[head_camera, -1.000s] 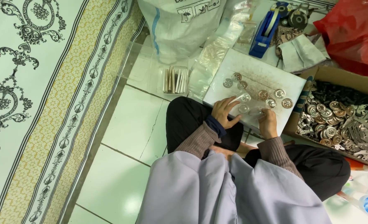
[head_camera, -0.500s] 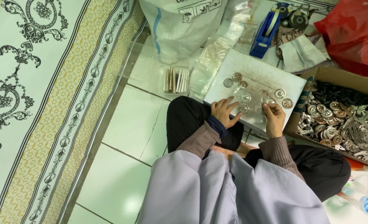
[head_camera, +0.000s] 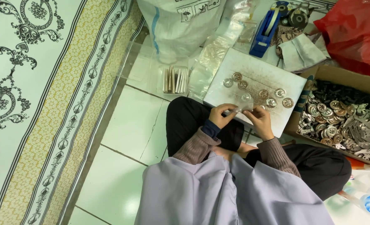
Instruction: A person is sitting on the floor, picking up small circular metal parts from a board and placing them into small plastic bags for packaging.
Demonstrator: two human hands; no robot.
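Note:
I sit cross-legged on a tiled floor with a white board point(head_camera: 272, 81) in front of my knees. Several round metal discs point(head_camera: 243, 84) lie in a row on it. My left hand point(head_camera: 220, 115) and my right hand point(head_camera: 258, 120) meet over the board's near edge, both pinching a small clear plastic bag point(head_camera: 244, 107) that seems to hold a round disc. The fingers of both hands are closed on the bag.
A cardboard box point(head_camera: 343, 77) full of metal parts stands at the right. Behind the board lie clear plastic bags point(head_camera: 212, 62), a blue tape dispenser point(head_camera: 265, 34), a white sack point(head_camera: 180, 25) and a red bag point(head_camera: 360, 29). A patterned rug point(head_camera: 39, 96) covers the left.
My hands have come together from apart over the board; they now hold a small clear bag between them at the board's near edge.

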